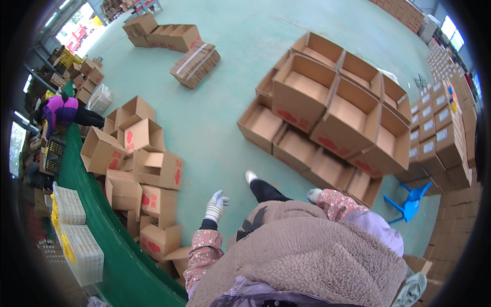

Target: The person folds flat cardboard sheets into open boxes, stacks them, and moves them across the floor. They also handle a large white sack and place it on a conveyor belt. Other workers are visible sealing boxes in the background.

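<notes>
My left hand [217,206], in a striped white and grey knit glove, hangs over the floor with its fingers stretched out and nothing in them. It is nearest to a heap of open cardboard boxes [159,205] with red printing on my left. My right hand [314,195], also gloved, is small and partly covered by its flowered sleeve, so its fingers do not show clearly. Close beyond it stands a stacked block of open-topped cardboard boxes [299,148], apparently without contents where their insides show. No contact between that hand and the boxes can be made out.
A green conveyor belt [115,240] curves along my left, with white plastic crates [84,250] beside it. A person in purple [60,108] bends over its far end. Ahead lie a strapped cardboard bundle [195,65] and more boxes [174,37]. A blue chair [410,203] and stacked closed cartons [440,133] stand right.
</notes>
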Tool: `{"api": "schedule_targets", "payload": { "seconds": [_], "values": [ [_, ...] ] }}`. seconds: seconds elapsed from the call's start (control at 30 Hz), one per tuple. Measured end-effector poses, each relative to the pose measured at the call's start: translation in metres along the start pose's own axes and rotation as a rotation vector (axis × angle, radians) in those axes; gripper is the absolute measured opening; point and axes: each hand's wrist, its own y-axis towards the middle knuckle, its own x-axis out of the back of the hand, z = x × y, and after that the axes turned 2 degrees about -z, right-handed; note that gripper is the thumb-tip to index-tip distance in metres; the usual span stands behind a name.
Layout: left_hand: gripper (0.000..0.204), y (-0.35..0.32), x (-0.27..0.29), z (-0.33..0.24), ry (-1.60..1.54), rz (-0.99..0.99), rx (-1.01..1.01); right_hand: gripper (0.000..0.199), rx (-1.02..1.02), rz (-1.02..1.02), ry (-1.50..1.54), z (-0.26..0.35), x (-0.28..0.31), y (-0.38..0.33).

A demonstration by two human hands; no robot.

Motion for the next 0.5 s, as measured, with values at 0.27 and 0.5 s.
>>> {"api": "schedule_targets", "payload": {
  "seconds": [0.27, 0.5],
  "values": [
    [0.038, 0.102, 0.124, 0.037, 0.446, -0.084, 0.253, 0.022, 0.043, 0.074, -0.157, 0.135, 0.097, 0.114],
    [0.030, 0.127, 0.206, 0.071, 0.290, -0.236, 0.615, 0.024, 0.118, 0.005, 0.008, 0.324, 0.188, 0.185]
  ]
}}
